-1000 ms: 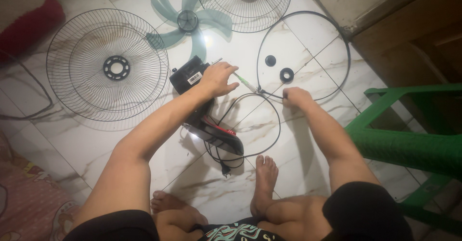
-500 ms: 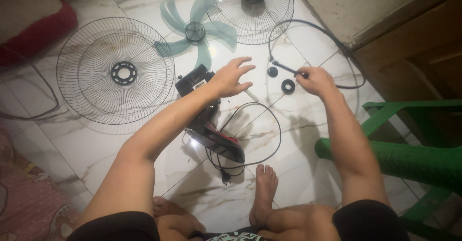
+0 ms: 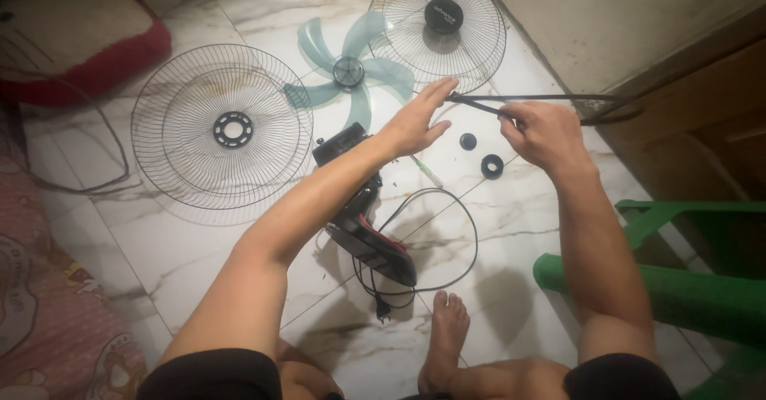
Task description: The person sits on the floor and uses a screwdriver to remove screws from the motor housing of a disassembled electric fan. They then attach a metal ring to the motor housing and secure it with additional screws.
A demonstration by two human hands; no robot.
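My right hand (image 3: 542, 132) is shut on a thin black plastic rim ring (image 3: 558, 98), lifting it off the floor so it stretches out to the right. My left hand (image 3: 416, 120) is open, fingers spread, with its fingertips touching the ring's left end. Below my left forearm lies the black fan motor body with a red-trimmed base (image 3: 369, 236), partly hidden by the arm. Its black power cord (image 3: 467, 240) loops on the tiles. Two small black round nuts (image 3: 491, 166) lie under my hands.
A rear wire grille (image 3: 219, 128) lies on the left, a teal fan blade (image 3: 351, 73) beyond my left hand, and a front grille with black centre cap (image 3: 439, 25) at the top. A green plastic chair (image 3: 678, 288) stands right. A screwdriver (image 3: 427, 172) lies on the floor.
My right hand has picked the black ring up off the floor and raised it. My left hand has left the motor body and reached up to the ring's left end.
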